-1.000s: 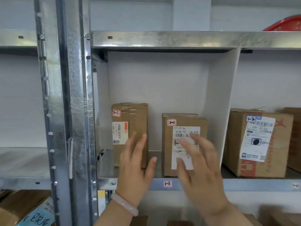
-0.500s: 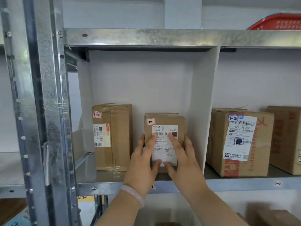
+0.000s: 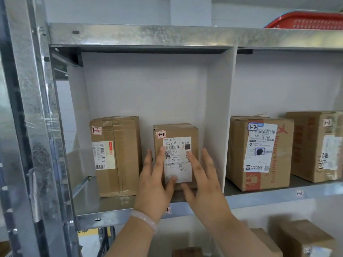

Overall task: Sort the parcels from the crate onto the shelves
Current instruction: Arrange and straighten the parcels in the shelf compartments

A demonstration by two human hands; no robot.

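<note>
Head view: small cardboard parcel [image 3: 175,145] upright on the metal shelf [image 3: 118,213], inside the left compartment, near the white divider [image 3: 217,117] on its right. Left hand [image 3: 155,184] and right hand [image 3: 202,186] both flat against the parcel's labelled front — fingers spread and extended, palms open, nothing pinched or wrapped. Left thumb and right thumb close together near the lower edge of the shipping label [image 3: 178,160]. Pale bracelet [image 3: 145,220] on the left wrist. Taller taped box [image 3: 116,156] just left of the parcel, a gap between them. Beyond the divider — two more boxes [image 3: 259,153]. Red basket [image 3: 306,20] on the shelf above, at right.
</note>
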